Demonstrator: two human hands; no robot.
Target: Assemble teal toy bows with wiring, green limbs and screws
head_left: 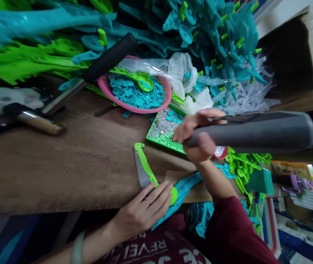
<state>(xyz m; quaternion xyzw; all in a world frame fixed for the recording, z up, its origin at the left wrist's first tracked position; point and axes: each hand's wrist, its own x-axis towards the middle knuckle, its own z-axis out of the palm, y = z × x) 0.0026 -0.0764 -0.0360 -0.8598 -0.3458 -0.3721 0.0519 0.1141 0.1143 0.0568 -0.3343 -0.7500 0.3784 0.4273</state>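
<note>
My left hand (142, 209) rests near the front edge of the wooden table (62, 161), fingers closed on the round end of a green plastic peeler with a metal blade (144, 168). A teal plastic piece (182, 190) lies beside that hand. My right hand (197, 135) is wrapped round a long grey handle (255, 134) that reaches off to the right, and it hovers over a green perforated tray (163, 132) strewn with small metal bits and teal chips.
A pink bowl (134, 93) of teal chips with a green peeler part stands behind the tray. Heaps of teal and green plastic parts fill the back. A black-handled tool (104, 62) and a hammer (32, 121) lie at left. Clear bags (184, 80) sit mid-back.
</note>
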